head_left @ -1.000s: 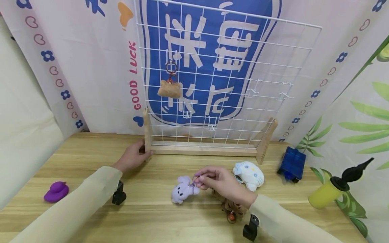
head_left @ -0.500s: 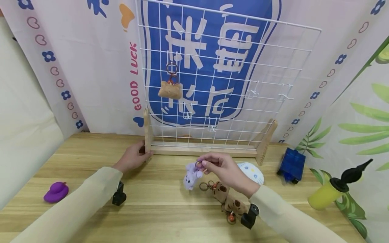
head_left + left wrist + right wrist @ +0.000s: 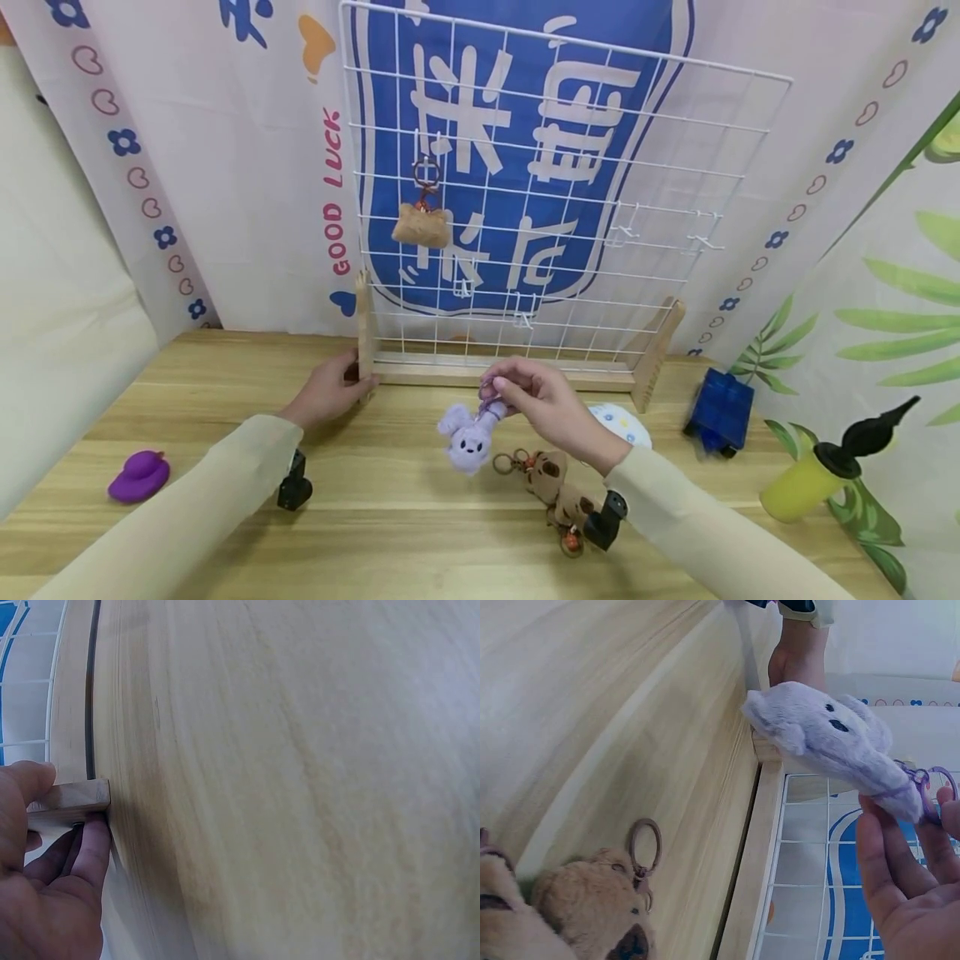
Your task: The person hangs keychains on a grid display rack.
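Note:
My right hand (image 3: 536, 400) pinches the purple ring of a lilac plush keychain (image 3: 469, 442), which hangs above the table in front of the wire rack. Its dark eyes and fuzzy body show close up in the right wrist view, the ring (image 3: 934, 787) between my fingers and thumb. At the rack's left end, my left hand (image 3: 327, 390) grips the foot of the wooden side post (image 3: 365, 325); the left wrist view shows thumb and fingers on either side of the wood (image 3: 71, 796). A tan plush keychain (image 3: 422, 226) hangs from a hook on the white wire grid (image 3: 570, 150).
Brown plush keychains (image 3: 547, 473) with metal rings lie below my right forearm, and a white plush (image 3: 622, 423) is partly hidden behind that hand. Farther right are a blue box-like object (image 3: 720, 412) and a yellow bottle (image 3: 801, 492). A purple hat-shaped object (image 3: 139, 477) sits far left.
My right hand has lifted the lilac plush keychain off the table and moved it toward the rack; the plush has swung round to face forward. My left hand stays on the post.

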A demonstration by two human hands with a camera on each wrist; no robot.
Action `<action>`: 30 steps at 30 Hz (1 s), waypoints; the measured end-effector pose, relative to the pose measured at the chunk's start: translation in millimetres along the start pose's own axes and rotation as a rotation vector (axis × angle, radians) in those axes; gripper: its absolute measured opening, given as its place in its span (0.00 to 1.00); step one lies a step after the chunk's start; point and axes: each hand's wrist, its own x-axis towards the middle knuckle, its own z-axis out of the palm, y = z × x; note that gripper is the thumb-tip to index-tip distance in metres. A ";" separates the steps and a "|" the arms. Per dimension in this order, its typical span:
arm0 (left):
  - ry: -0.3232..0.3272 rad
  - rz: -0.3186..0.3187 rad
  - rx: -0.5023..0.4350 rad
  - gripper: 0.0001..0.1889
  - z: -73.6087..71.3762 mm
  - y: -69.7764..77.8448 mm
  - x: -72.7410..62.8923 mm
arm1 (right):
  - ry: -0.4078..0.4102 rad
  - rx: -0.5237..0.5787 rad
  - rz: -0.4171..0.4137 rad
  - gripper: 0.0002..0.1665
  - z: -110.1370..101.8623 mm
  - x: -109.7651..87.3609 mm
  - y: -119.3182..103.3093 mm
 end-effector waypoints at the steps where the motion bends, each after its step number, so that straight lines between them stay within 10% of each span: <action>1: 0.000 0.001 -0.001 0.31 0.2 -0.2 -0.4 | 0.000 0.003 0.002 0.14 0.7 0.8 -0.5; 30: -0.005 -0.020 -0.012 0.33 1.2 -2.1 -0.2 | 0.151 0.070 0.084 0.14 8.1 55.2 -10.5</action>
